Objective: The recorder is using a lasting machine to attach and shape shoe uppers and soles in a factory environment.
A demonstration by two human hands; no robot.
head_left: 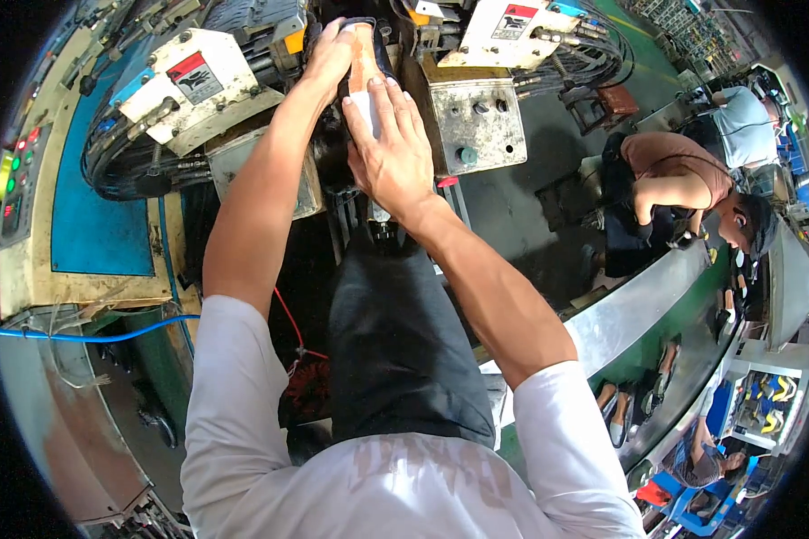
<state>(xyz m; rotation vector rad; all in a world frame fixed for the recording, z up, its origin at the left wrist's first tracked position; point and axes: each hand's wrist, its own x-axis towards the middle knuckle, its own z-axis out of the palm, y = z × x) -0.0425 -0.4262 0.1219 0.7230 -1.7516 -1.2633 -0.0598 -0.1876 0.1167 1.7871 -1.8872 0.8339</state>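
A dark shoe [362, 56] lies in the machine in front of me, its tan and white underside turned up. My left hand [331, 56] curls around the left edge of the far part of the shoe, with some fingertips hidden. Across the near, whitish part my right hand [391, 139] rests, its fingers stretched out and pointing away from me. The palm covers the near end of the shoe.
White machine heads with warning labels flank the shoe; a control box [476, 121] stands to the right. Further left is a panel with lit buttons [18, 184]. At right, a person sits beside a metal conveyor rail [643, 301], and several shoes [618, 409] lie beyond it.
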